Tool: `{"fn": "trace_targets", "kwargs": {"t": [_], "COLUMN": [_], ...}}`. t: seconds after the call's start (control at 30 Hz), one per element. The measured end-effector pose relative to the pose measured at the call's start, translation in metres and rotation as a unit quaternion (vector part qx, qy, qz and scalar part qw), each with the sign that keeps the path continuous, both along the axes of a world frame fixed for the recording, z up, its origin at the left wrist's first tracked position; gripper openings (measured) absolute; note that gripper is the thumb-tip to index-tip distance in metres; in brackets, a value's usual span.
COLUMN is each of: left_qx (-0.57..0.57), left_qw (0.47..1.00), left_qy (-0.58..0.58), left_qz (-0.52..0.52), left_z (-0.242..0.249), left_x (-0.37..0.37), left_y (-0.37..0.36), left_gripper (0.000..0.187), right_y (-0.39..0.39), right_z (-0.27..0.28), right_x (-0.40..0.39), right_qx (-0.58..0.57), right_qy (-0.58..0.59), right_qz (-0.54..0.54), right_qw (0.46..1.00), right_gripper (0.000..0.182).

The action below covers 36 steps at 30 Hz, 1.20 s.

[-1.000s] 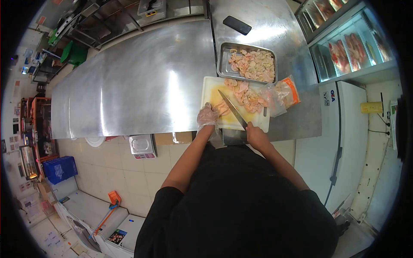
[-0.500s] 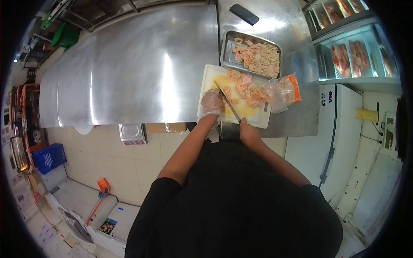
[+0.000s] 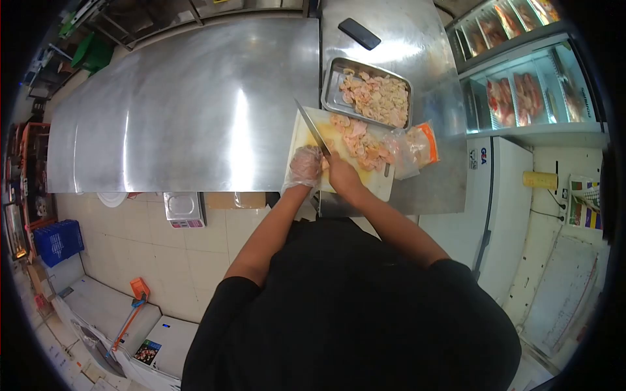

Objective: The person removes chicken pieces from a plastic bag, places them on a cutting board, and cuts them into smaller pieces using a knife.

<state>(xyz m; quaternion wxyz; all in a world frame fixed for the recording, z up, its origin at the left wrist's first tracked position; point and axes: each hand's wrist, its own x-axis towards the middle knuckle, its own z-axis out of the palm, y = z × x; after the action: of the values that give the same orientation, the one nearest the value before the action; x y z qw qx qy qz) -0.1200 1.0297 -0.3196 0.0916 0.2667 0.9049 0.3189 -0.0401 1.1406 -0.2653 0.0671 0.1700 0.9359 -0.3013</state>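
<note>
My right hand [image 3: 344, 176] is closed around the handle of a knife [image 3: 313, 131], whose long blade slants up and left over the white cutting board [image 3: 378, 188]. Beside it my left hand [image 3: 306, 165], in a clear plastic glove, is curled over raw chicken pieces at the board's left part; the glove and fingers hide most of what they grip. More pale pink raw chicken [image 3: 362, 144] lies heaped on the right part of the board. Yellowish wet stains mark the board's surface.
Behind the board stands a metal tray [image 3: 331, 98] of cut chicken pieces. A clear plastic bag with an orange band [image 3: 417, 146] lies at the board's right. Further back is a black phone [image 3: 359, 34] on the steel table [image 3: 182, 104]. A lit display fridge [image 3: 521, 91] stands at right.
My right hand has moved up and left with the knife, closer to my left hand; the blade now reaches past the board's far left edge. The whole view has shifted slightly.
</note>
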Motion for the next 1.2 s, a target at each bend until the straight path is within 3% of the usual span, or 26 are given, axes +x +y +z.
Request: {"fn": "trace_targets", "kwargs": {"t": [0.2, 0.23, 0.27, 0.4, 0.47, 0.6, 0.7, 0.77, 0.9, 0.97, 1.03, 1.13, 1.2], "left_qx": [-0.02, 0.064, 0.144, 0.242, 0.361, 0.368, 0.317, 0.266, 0.145, 0.127, 0.108, 0.121, 0.032], "left_qw": [0.997, 0.978, 0.923, 0.925, 0.881, 0.886, 0.906, 0.922, 0.944, 0.95, 0.955, 0.93, 0.973], "left_qy": [-0.011, -0.178, -0.339, -0.283, -0.3, -0.283, -0.278, -0.27, -0.231, -0.207, -0.184, -0.258, -0.128], "left_qz": [0.073, 0.092, 0.109, 0.079, 0.059, 0.007, 0.036, 0.073, 0.187, 0.195, 0.206, 0.232, 0.189], "left_z": [0.016, 0.021, 0.026, 0.062, 0.074, 0.098, 0.087, 0.037, 0.036, 0.003, -0.001, 0.006, 0.007], "left_x": [-0.016, -0.021, -0.024, -0.007, -0.001, 0.005, 0.005, 0.004, 0.015, 0.013, 0.014, 0.014, 0.013], "left_y": [-0.009, -0.015, -0.018, -0.018, -0.006, 0.025, 0.036, 0.029, 0.007, 0.006, 0.004, 0.0, -0.008], "left_gripper": [0.017, 0.016, 0.015, 0.014, 0.015, 0.014, 0.013, 0.013, 0.015, 0.015, 0.015, 0.014, 0.012], "right_y": [0.018, 0.021, 0.026, 0.043, 0.053, 0.063, 0.065, 0.067, 0.068, 0.063, 0.05, 0.044, 0.053], "right_z": [0.015, 0.02, 0.02, 0.016, 0.016, 0.018, 0.028, 0.034, 0.045, 0.045, 0.041, 0.013, 0.009], "right_x": [0.104, 0.111, 0.117, 0.126, 0.123, 0.122, 0.122, 0.126, 0.132, 0.128, 0.118, 0.105, 0.102], "right_qx": [-0.001, -0.013, -0.018, -0.004, 0.008, 0.026, 0.026, 0.027, -0.011, -0.022, -0.046, -0.06, -0.055], "right_qy": [-0.146, -0.187, -0.184, -0.144, -0.143, -0.124, -0.118, -0.115, -0.047, -0.039, -0.063, -0.084, -0.075], "right_qz": [0.006, 0.01, 0.006, -0.018, -0.056, -0.036, -0.035, -0.034, -0.066, -0.067, -0.003, 0.013, 0.012], "right_qw": [0.989, 0.982, 0.983, 0.989, 0.988, 0.991, 0.992, 0.992, 0.997, 0.997, 0.997, 0.995, 0.996], "right_gripper": [0.02, 0.018, 0.018, 0.017, 0.017, 0.017, 0.017, 0.017, 0.019, 0.02, 0.022, 0.024, 0.025]}}
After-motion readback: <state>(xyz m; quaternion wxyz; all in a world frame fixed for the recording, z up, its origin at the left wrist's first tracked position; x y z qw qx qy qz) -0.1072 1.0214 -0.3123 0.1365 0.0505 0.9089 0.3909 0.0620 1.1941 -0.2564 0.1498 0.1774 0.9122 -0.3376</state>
